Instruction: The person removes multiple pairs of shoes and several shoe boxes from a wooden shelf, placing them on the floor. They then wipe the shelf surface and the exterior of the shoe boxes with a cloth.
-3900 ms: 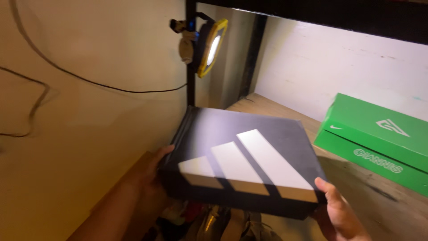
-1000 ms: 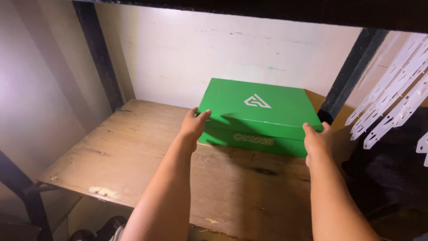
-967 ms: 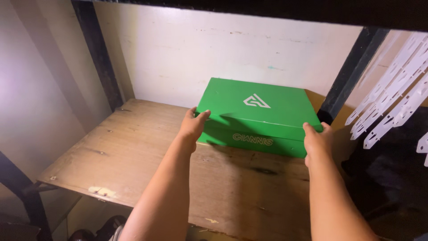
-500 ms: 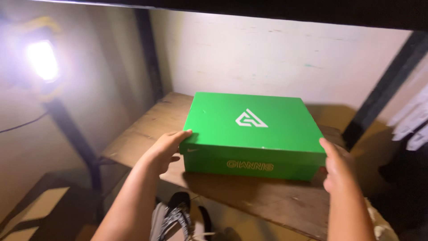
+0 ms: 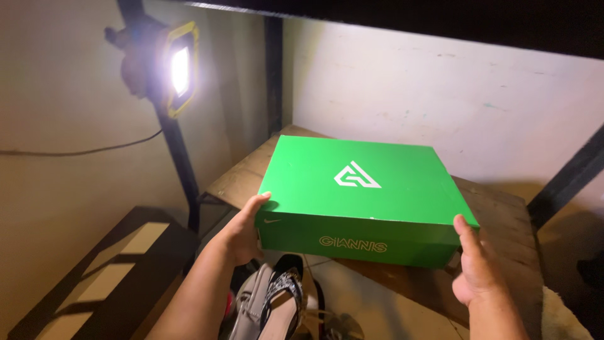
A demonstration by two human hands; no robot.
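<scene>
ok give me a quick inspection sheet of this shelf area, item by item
surface: bare wooden shelf board, worn, against a pale wall
job's things: green shoebox, lid shut, front overhanging the shelf edge
clutter: black box lower left; shoes under the shelf
grippers: left hand on the box's left front corner; right hand at its right front corner
cables: one dark cable along the left wall
surroundings: lit work lamp on a dark stand; dark shelf posts

Green shoebox (image 5: 358, 182) with white emblem, yellow-framed work lamp (image 5: 170, 69), black-and-white box (image 5: 107, 277).
</scene>
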